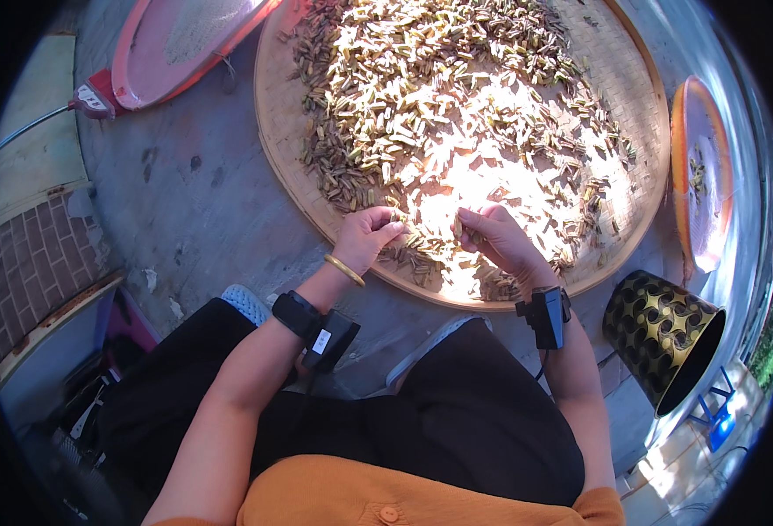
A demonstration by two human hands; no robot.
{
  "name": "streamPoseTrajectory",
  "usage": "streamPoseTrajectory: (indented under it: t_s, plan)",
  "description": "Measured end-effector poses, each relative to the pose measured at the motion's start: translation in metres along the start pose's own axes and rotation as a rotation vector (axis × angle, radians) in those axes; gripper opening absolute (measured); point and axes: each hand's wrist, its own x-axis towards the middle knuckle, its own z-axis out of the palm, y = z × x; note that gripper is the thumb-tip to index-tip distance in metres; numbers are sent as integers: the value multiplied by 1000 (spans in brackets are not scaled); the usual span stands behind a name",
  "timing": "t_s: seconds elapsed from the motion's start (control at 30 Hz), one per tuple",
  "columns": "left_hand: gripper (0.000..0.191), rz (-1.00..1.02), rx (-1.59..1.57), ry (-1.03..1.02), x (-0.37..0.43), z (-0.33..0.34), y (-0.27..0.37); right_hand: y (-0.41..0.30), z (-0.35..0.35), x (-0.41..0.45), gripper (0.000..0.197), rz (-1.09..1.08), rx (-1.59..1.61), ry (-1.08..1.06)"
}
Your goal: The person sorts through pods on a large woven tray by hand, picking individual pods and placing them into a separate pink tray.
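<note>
A wide round woven bamboo tray (294, 158) lies on the ground before me, covered with many short, dried pod-like pieces (386, 125). Over its near edge my left hand (365, 238) pinches one small piece (396, 216) between thumb and forefinger. A short way to the right, my right hand (501, 238) grips another piece (458, 225) at the fingertips. Further pieces seem to be tucked under its curled fingers, though how many is hidden. Strong sunlight washes out the part of the heap between the two hands.
A pink round shallow vessel (143, 46) with a red rim stands at upper left. At right is an orange-rimmed sieve-like dish (708, 217) holding a few pieces. A black-and-gold bin (656, 335) lies tilted beside my right forearm. Farther right is a blue object (722, 427).
</note>
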Motion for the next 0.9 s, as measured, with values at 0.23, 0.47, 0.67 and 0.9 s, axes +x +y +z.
streamPoseTrajectory:
  t_s: [0.23,0.47,0.67,0.9]
  plan:
    - [15,58,-52,70,6,50,47,-15,-6,-4,16,-56,293,-13]
    - [21,406,491,238,22,145,94,-56,-37,-32,19,-265,492,63]
    - [39,756,1183,208,22,241,124,-102,-73,-72,26,-218,730,-36]
    - [49,846,1072,117,12,306,149,-148,-145,-130,25,-417,948,46]
